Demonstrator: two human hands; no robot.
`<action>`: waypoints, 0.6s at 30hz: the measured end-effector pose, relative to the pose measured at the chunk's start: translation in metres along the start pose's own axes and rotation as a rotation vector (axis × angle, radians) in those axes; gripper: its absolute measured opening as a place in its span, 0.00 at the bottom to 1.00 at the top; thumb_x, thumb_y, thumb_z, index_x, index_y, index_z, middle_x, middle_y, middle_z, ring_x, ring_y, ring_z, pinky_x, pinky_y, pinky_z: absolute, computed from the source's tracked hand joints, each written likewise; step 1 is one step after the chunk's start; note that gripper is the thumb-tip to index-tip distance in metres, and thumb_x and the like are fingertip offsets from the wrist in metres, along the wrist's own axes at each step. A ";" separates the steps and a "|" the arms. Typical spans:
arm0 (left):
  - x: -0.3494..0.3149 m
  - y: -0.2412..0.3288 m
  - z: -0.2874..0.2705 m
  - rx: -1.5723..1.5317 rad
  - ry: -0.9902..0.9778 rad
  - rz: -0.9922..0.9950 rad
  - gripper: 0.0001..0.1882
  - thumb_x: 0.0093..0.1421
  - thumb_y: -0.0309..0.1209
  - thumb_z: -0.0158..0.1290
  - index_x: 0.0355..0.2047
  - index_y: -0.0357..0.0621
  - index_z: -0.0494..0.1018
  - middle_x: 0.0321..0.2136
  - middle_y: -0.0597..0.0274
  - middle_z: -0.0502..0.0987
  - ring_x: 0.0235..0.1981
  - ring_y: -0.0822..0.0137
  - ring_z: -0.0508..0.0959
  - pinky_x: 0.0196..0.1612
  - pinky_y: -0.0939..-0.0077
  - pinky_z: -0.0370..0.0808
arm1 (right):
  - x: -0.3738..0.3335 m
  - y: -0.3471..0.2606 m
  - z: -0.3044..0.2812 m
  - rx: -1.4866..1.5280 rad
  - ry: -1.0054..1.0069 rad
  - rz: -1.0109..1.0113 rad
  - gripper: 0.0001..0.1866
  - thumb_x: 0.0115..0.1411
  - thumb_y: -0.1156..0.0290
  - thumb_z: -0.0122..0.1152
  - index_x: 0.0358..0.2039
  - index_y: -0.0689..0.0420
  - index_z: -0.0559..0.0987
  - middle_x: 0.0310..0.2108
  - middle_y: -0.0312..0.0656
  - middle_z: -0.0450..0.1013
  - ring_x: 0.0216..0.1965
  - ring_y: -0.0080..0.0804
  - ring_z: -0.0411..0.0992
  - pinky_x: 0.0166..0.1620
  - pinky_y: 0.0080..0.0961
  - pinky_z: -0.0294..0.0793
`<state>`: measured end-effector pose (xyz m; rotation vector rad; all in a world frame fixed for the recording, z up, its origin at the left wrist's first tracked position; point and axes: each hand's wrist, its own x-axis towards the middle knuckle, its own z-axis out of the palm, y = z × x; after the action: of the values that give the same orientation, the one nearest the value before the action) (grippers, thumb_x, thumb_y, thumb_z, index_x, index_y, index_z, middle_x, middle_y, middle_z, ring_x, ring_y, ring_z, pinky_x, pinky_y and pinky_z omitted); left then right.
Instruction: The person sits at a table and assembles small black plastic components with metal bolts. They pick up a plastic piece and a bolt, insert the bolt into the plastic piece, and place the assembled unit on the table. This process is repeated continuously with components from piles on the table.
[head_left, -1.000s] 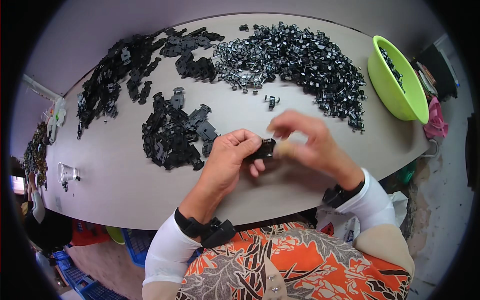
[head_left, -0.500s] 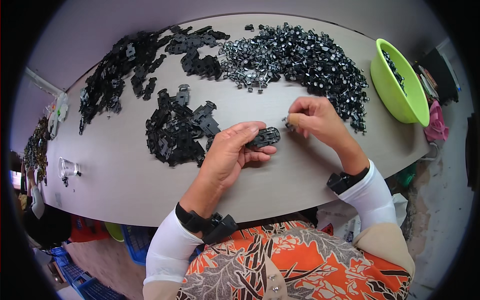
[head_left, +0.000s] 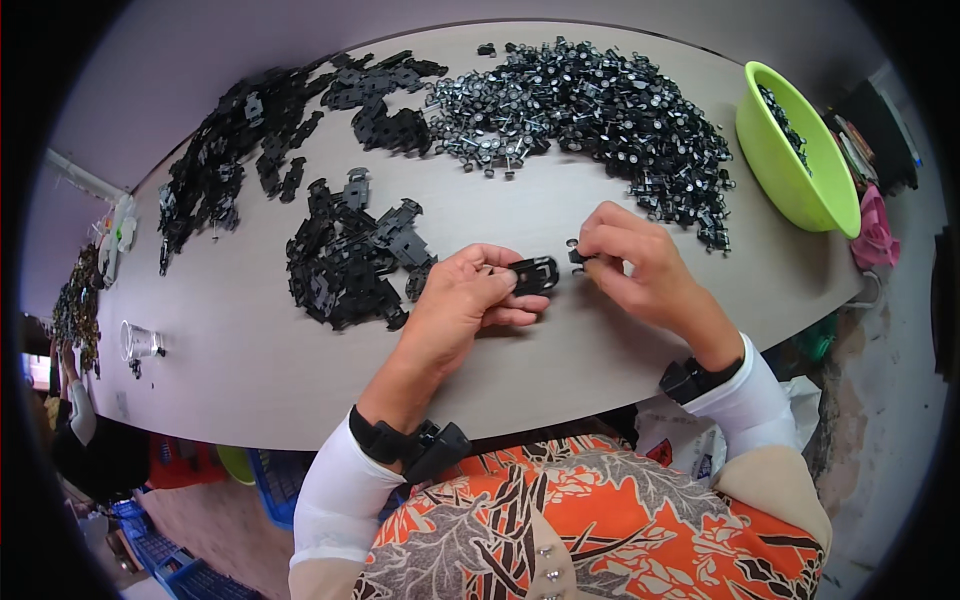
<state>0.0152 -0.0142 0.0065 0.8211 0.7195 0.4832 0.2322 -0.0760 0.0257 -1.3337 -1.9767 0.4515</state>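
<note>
Between the thumb and fingers of my left hand [head_left: 462, 300] is a black plastic toy car chassis [head_left: 536, 275], its far end pointing right. A small gap away, my right hand [head_left: 640, 258] pinches a small wheel axle [head_left: 575, 252] with dark wheels; my fingers cover part of it. Beside my left hand lies a heap of black chassis [head_left: 350, 260]. Beyond my right hand spreads a large pile of wheel axles [head_left: 600, 110], silvery on its left and darker on its right.
More black chassis [head_left: 240, 130] are heaped at the back left of the table [head_left: 240, 370]. A green basin [head_left: 835, 190] holding wheel axles stands at the right edge. At the left are a clear plastic cup [head_left: 138, 340] and another person's sleeve [head_left: 80, 412].
The chassis in my left hand has tilted, showing a different face. My right hand has turned slightly, so the pinched axle shows more plainly. The view has shifted a little.
</note>
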 end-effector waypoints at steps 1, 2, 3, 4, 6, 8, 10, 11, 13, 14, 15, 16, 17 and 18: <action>0.000 -0.001 0.000 -0.025 -0.020 0.001 0.11 0.61 0.24 0.47 0.43 0.31 0.65 0.37 0.51 0.75 0.35 0.58 0.81 0.37 0.75 0.82 | -0.001 -0.011 0.000 0.055 0.027 0.013 0.08 0.46 0.86 0.54 0.28 0.62 0.74 0.30 0.43 0.68 0.25 0.39 0.71 0.28 0.31 0.70; -0.001 -0.001 -0.002 -0.049 -0.039 0.003 0.10 0.61 0.24 0.49 0.41 0.32 0.66 0.36 0.52 0.75 0.35 0.60 0.82 0.37 0.76 0.82 | -0.001 -0.018 0.007 0.061 0.033 -0.026 0.08 0.46 0.86 0.54 0.28 0.62 0.74 0.29 0.43 0.68 0.25 0.39 0.71 0.28 0.30 0.70; 0.001 0.000 -0.002 -0.082 -0.077 -0.042 0.10 0.61 0.27 0.52 0.40 0.34 0.68 0.35 0.55 0.76 0.34 0.62 0.81 0.36 0.76 0.82 | 0.000 -0.025 0.011 0.058 0.049 -0.059 0.08 0.46 0.85 0.55 0.28 0.61 0.74 0.29 0.43 0.68 0.25 0.39 0.71 0.27 0.30 0.70; 0.001 -0.001 -0.003 -0.127 -0.094 -0.042 0.09 0.61 0.27 0.52 0.39 0.34 0.69 0.34 0.56 0.76 0.34 0.63 0.81 0.37 0.75 0.81 | 0.001 -0.032 0.016 0.054 0.065 -0.093 0.08 0.46 0.85 0.55 0.27 0.61 0.74 0.29 0.43 0.68 0.25 0.38 0.71 0.27 0.30 0.70; 0.000 -0.003 -0.005 -0.218 -0.121 -0.040 0.08 0.62 0.29 0.52 0.37 0.36 0.70 0.34 0.57 0.77 0.35 0.65 0.80 0.38 0.74 0.81 | -0.001 -0.030 0.027 -0.010 0.112 -0.142 0.09 0.45 0.85 0.57 0.28 0.60 0.75 0.29 0.42 0.68 0.24 0.37 0.70 0.26 0.29 0.71; -0.004 -0.001 -0.002 -0.289 -0.130 -0.046 0.08 0.62 0.30 0.52 0.35 0.37 0.71 0.34 0.58 0.77 0.35 0.66 0.80 0.40 0.73 0.81 | -0.001 -0.031 0.028 0.001 0.135 -0.134 0.09 0.45 0.85 0.58 0.28 0.60 0.75 0.30 0.42 0.68 0.23 0.36 0.70 0.26 0.28 0.71; -0.007 -0.004 -0.002 -0.328 -0.143 -0.040 0.08 0.63 0.31 0.51 0.33 0.38 0.72 0.34 0.58 0.77 0.36 0.67 0.79 0.42 0.73 0.80 | -0.002 -0.031 0.029 0.002 0.147 -0.147 0.09 0.45 0.85 0.58 0.29 0.60 0.75 0.30 0.42 0.68 0.23 0.35 0.70 0.26 0.28 0.71; -0.007 -0.007 -0.004 -0.329 -0.151 -0.031 0.08 0.63 0.32 0.51 0.33 0.38 0.72 0.34 0.58 0.77 0.36 0.67 0.79 0.42 0.72 0.80 | -0.002 -0.031 0.030 0.003 0.154 -0.154 0.10 0.45 0.85 0.58 0.29 0.60 0.75 0.30 0.41 0.68 0.23 0.35 0.70 0.25 0.27 0.71; -0.007 -0.009 -0.007 -0.324 -0.172 -0.015 0.08 0.63 0.32 0.51 0.32 0.39 0.72 0.34 0.57 0.77 0.36 0.66 0.79 0.42 0.72 0.80 | 0.000 -0.032 0.032 0.042 0.192 -0.140 0.09 0.45 0.85 0.58 0.29 0.61 0.75 0.30 0.41 0.67 0.23 0.35 0.70 0.25 0.28 0.71; -0.006 -0.009 -0.007 -0.318 -0.184 -0.008 0.08 0.63 0.32 0.51 0.32 0.39 0.72 0.33 0.57 0.78 0.35 0.66 0.79 0.42 0.73 0.80 | 0.000 -0.033 0.033 0.062 0.211 -0.134 0.09 0.45 0.85 0.58 0.28 0.61 0.75 0.30 0.41 0.67 0.23 0.35 0.71 0.25 0.28 0.71; -0.007 -0.010 -0.007 -0.313 -0.197 -0.003 0.09 0.63 0.32 0.51 0.32 0.39 0.72 0.33 0.57 0.78 0.35 0.66 0.79 0.41 0.73 0.80 | 0.000 -0.034 0.033 0.043 0.177 -0.133 0.08 0.45 0.85 0.58 0.28 0.61 0.74 0.30 0.41 0.67 0.23 0.36 0.71 0.25 0.29 0.71; -0.007 -0.011 -0.007 -0.277 -0.188 0.007 0.09 0.63 0.32 0.51 0.32 0.38 0.72 0.33 0.57 0.78 0.35 0.66 0.80 0.41 0.73 0.80 | -0.001 -0.035 0.033 0.025 0.142 -0.132 0.08 0.45 0.85 0.58 0.27 0.62 0.74 0.29 0.42 0.66 0.23 0.37 0.70 0.25 0.30 0.71; -0.007 -0.012 -0.007 -0.241 -0.180 0.016 0.09 0.63 0.32 0.51 0.32 0.38 0.72 0.32 0.57 0.78 0.34 0.66 0.80 0.41 0.74 0.80 | -0.001 -0.035 0.033 0.008 0.108 -0.132 0.07 0.45 0.85 0.57 0.26 0.62 0.73 0.28 0.42 0.66 0.22 0.38 0.70 0.24 0.31 0.70; -0.007 -0.013 -0.007 -0.205 -0.168 0.026 0.09 0.63 0.32 0.51 0.32 0.38 0.73 0.31 0.57 0.78 0.34 0.66 0.80 0.40 0.74 0.80 | -0.001 -0.037 0.033 -0.014 0.097 -0.125 0.07 0.45 0.85 0.57 0.26 0.62 0.73 0.28 0.42 0.65 0.22 0.39 0.70 0.24 0.31 0.70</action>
<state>0.0065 -0.0233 -0.0047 0.6696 0.4957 0.4959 0.1844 -0.0888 0.0256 -1.2097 -1.9728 0.3086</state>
